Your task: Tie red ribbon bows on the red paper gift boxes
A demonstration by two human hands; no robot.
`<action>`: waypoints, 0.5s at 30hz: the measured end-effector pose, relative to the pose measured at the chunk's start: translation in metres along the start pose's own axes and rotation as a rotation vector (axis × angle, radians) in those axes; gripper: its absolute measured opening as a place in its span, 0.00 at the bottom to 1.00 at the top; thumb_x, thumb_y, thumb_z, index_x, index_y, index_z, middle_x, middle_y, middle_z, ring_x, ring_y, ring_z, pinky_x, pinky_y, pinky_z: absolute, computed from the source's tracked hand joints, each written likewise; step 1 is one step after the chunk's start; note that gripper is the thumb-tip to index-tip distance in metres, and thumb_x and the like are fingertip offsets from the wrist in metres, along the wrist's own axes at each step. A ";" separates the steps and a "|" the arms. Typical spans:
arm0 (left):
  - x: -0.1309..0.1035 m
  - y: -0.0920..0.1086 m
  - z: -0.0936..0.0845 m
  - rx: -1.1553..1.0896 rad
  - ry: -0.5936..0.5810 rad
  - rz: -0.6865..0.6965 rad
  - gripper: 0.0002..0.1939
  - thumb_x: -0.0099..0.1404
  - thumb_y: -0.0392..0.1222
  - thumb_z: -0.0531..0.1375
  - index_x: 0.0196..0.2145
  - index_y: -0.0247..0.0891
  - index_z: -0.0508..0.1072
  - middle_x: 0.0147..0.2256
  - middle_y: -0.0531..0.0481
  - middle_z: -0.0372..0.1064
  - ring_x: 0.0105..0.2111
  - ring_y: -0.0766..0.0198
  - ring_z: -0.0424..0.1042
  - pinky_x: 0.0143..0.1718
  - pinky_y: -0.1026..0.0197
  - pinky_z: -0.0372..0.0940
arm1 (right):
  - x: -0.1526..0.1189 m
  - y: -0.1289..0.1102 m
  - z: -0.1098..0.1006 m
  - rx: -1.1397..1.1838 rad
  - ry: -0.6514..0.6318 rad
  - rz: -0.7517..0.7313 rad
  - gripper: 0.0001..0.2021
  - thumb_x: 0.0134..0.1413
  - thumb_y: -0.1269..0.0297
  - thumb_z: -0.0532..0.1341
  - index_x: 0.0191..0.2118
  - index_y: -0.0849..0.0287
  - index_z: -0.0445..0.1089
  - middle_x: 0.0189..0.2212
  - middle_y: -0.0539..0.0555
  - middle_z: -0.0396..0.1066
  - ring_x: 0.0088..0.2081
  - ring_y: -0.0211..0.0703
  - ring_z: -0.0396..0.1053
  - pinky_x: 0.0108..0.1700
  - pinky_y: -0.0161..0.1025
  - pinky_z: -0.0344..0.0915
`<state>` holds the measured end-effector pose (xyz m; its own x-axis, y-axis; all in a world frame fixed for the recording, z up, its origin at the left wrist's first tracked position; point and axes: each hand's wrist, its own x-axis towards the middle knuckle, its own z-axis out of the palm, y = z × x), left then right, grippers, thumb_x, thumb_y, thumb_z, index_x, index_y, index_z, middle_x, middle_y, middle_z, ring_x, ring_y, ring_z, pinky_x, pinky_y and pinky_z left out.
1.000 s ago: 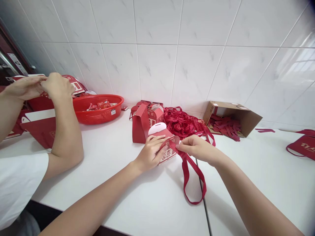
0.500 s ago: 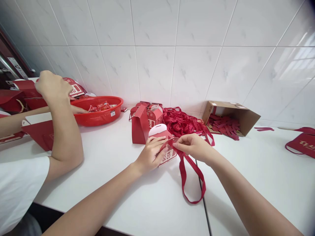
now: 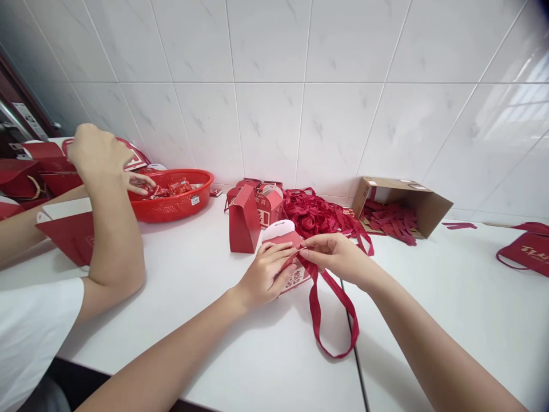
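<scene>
A red and white gift box point(image 3: 295, 280) with printed characters lies tilted on the table in front of me. My left hand point(image 3: 268, 272) grips its near side, thumb on the printed face and fingers over the top. At the box's upper edge my right hand point(image 3: 328, 254) pinches a red ribbon point(image 3: 315, 309). The ribbon hangs down from there in a long loop onto the table. Where exactly the ribbon meets the box is hidden by my fingertips. A white rounded flap point(image 3: 278, 229) stands up behind my left hand.
Red boxes point(image 3: 244, 220) stand behind, beside a heap of red ribbons point(image 3: 315, 212). An open cardboard carton point(image 3: 429, 206) holds red strips. At left, a co-worker's arm point(image 3: 114, 229) reaches by a red basket point(image 3: 171, 209) of packets. A red bag point(image 3: 527, 252) lies far right.
The front flap of the box has tipped from facing me to nearly edge-on. My hands have barely moved. The co-worker's far hand has lifted slightly from the basket.
</scene>
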<state>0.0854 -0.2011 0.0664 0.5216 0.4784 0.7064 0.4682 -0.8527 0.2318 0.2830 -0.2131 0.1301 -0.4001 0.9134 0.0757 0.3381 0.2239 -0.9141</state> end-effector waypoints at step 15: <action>0.000 0.001 -0.001 -0.016 -0.020 -0.023 0.15 0.67 0.36 0.52 0.50 0.36 0.71 0.47 0.44 0.74 0.52 0.54 0.69 0.50 0.50 0.57 | -0.058 -0.052 -0.027 -0.247 0.580 -0.524 0.04 0.52 0.61 0.64 0.32 0.49 0.77 0.36 0.52 0.72 0.41 0.45 0.70 0.39 0.40 0.67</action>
<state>0.0850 -0.2021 0.0668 0.5250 0.5021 0.6872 0.4691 -0.8444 0.2586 0.3116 -0.2689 0.1840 -0.0773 0.6849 0.7245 0.4341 0.6773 -0.5939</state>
